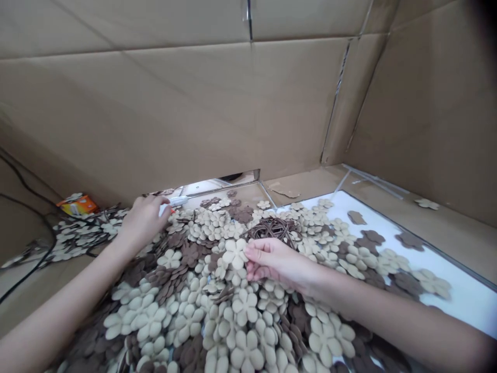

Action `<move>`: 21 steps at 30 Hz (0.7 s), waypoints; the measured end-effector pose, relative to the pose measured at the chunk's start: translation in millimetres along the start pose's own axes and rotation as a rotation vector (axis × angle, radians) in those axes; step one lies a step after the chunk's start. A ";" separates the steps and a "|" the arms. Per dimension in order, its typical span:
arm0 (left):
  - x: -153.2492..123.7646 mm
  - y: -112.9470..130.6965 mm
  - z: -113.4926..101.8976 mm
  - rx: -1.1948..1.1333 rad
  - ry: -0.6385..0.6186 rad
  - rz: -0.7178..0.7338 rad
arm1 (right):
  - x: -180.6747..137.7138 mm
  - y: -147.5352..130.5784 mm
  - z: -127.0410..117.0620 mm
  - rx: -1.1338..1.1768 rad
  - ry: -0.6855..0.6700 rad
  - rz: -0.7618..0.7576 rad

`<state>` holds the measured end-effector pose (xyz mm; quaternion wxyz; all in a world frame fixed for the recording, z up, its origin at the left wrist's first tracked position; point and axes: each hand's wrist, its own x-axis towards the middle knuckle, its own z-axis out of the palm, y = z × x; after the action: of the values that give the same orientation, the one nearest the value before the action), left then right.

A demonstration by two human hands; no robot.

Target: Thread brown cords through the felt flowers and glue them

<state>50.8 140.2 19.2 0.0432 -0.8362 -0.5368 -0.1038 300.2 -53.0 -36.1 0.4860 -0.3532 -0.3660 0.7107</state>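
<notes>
Right hand (274, 261) is seen closed in a pinch on a cream flower cut-out (235, 254), which lies at its fingertips, far nearer it than the left hand, with a coil of brown cord (274, 229) just beyond, above a heap of cream and brown cut-outs (244, 331). Left hand (143, 220) is curled around a slim white tool (176, 201), well apart from the flower, its tip directed toward a cardboard wall (174, 103).

two hands (143, 223), one white tool (178, 201), one cord tangle (274, 229); countless flower cutouts (244, 305)

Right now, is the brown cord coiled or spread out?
Coiled: the brown cord lies in a looped bundle on the flowers beyond the right hand.
</notes>
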 end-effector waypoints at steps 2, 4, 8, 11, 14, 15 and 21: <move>-39.6 33.3 -11.1 -0.221 0.041 0.147 | -0.8 -1.0 0.4 -0.060 0.005 -0.015; -77.2 64.1 -15.6 -0.554 -0.194 0.154 | -1.8 0.3 1.5 -0.128 -0.006 -0.032; -120.0 97.8 -8.4 -0.951 -0.423 0.056 | -3.2 10.5 6.4 -0.257 -0.058 -0.069; -126.8 102.2 -1.5 -1.147 -0.480 -0.002 | -6.1 14.5 12.4 -0.337 -0.060 -0.085; -129.2 103.0 1.6 -1.268 -0.464 -0.086 | -13.6 2.9 15.4 -0.481 -0.075 -0.090; -130.0 103.5 2.5 -1.289 -0.443 -0.102 | -16.9 -4.8 14.3 -0.603 -0.052 -0.116; -130.5 104.8 14.3 -1.412 -0.409 -0.215 | -24.8 -50.0 -24.2 -1.554 0.491 -0.477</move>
<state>95.2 -17.2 -19.3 -0.6158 -0.6106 -0.4186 -0.2698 349.5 -59.4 -1.0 0.3077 -0.6442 -0.6992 0.0388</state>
